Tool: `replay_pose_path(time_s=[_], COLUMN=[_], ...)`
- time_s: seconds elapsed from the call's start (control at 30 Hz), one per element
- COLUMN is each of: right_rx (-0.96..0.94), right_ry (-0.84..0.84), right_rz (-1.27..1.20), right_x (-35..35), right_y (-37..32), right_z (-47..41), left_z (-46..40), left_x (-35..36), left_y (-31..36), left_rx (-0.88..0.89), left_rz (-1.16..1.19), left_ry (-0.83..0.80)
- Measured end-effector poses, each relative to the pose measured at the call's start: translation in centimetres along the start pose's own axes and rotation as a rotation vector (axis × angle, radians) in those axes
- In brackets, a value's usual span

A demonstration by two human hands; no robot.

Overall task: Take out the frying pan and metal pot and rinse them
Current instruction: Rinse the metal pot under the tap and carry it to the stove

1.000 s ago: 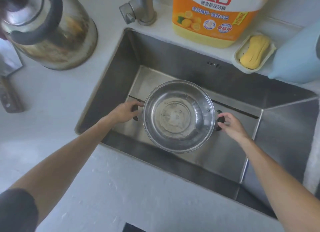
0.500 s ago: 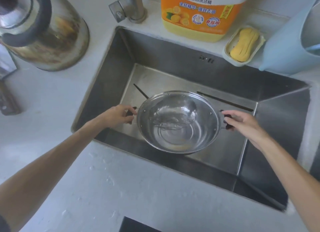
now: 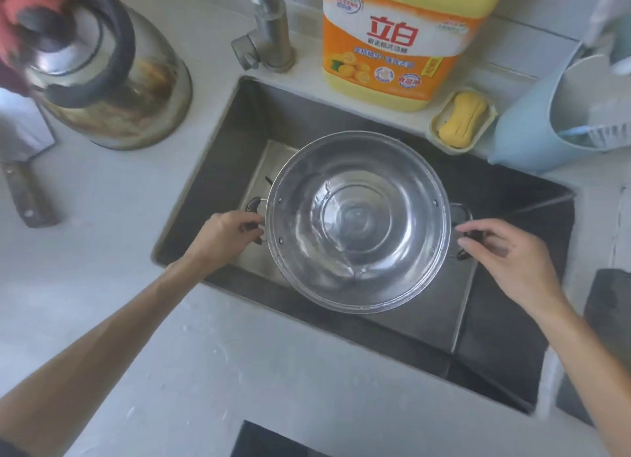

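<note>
A shiny metal pot (image 3: 356, 221) with two dark side handles is held over the steel sink (image 3: 218, 156), a little water swirling in its bottom. My left hand (image 3: 225, 234) grips the left handle. My right hand (image 3: 502, 251) pinches the right handle with its fingertips. The pot looks roughly level and raised above the sink floor. No frying pan is in view.
A faucet (image 3: 269, 36) stands behind the sink's back left corner. A large orange detergent jug (image 3: 399, 43) and a soap dish (image 3: 462, 120) sit on the back ledge. A steel kettle (image 3: 102, 71) and a cleaver (image 3: 24, 170) lie left, a blue caddy (image 3: 532, 132) right.
The pot has been lifted and levelled from a tilt, and now appears larger and higher over the sink. Both hands stay on its handles. The water inside keeps swirling.
</note>
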State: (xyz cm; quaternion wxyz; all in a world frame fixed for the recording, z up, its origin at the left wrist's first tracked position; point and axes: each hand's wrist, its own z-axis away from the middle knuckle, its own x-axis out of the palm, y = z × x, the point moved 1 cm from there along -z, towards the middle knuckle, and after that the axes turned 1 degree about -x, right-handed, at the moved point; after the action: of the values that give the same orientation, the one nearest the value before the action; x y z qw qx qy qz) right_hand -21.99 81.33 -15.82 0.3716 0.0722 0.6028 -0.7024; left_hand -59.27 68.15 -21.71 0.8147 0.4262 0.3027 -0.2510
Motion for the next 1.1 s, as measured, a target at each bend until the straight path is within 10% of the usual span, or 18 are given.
replay_pose_path(time_s=[0.33,0.63,1.1], right_rx=[-0.02,-0.435,-0.753], right_ry=[0.131,0.465,0.826], right_rz=[-0.096,0.405,0.635], right_x=[0.6,-6.8,-14.7], right_y=[2.3,-0.1,-6.6], right_z=[2.5,5.4,11.5], left_z=[2.7,4.2,10.2], left_x=[-5.9,-7.5,-13.1], left_y=[2.8,7.4,15.6], left_rx=[0.502,0.864,1.078], left_rz=[-0.275,-0.457,-0.412], left_ry=[0.336,0.555,0.823])
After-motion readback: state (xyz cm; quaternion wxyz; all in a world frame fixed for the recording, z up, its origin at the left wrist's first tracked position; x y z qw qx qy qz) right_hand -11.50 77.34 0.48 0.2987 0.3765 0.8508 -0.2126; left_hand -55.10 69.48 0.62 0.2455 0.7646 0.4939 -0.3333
